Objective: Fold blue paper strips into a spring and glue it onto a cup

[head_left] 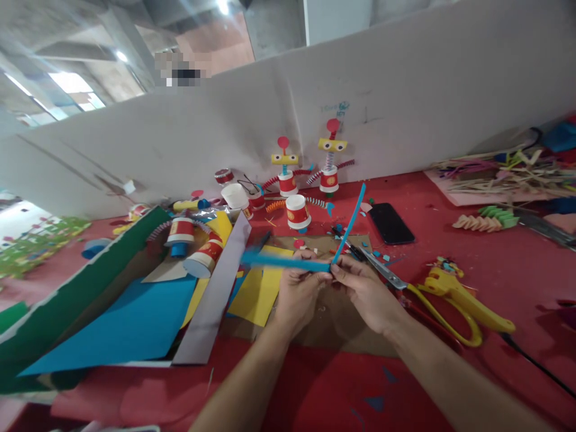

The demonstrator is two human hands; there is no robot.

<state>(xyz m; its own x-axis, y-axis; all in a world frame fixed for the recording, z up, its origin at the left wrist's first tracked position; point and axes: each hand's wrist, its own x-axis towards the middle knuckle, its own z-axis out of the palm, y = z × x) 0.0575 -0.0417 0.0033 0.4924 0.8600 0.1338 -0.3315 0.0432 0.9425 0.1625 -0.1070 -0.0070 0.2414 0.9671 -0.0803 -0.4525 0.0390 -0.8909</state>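
Two blue paper strips meet at a corner between my hands. One blue strip (288, 261) reaches out to the left and is blurred at its far end; the other blue strip (350, 225) slants up and away to the right. My left hand (299, 294) pinches the leftward strip close to the joint. Thumb and fingers of my right hand (362, 291) are closed on the joint itself. Both hands are above a brown cardboard sheet (333, 324), beside a yellow paper sheet (258, 294) on the left and scissors with yellow handles (387, 270) on the right.
A yellow glue gun (468, 300) with a cord and a black phone (390, 223) lie at right. Paper-cup figures (288, 180) stand along the white partition (382, 102). A green-walled box (90, 282) holds blue sheets and cups at left. Paper scraps litter the red table (432, 240).
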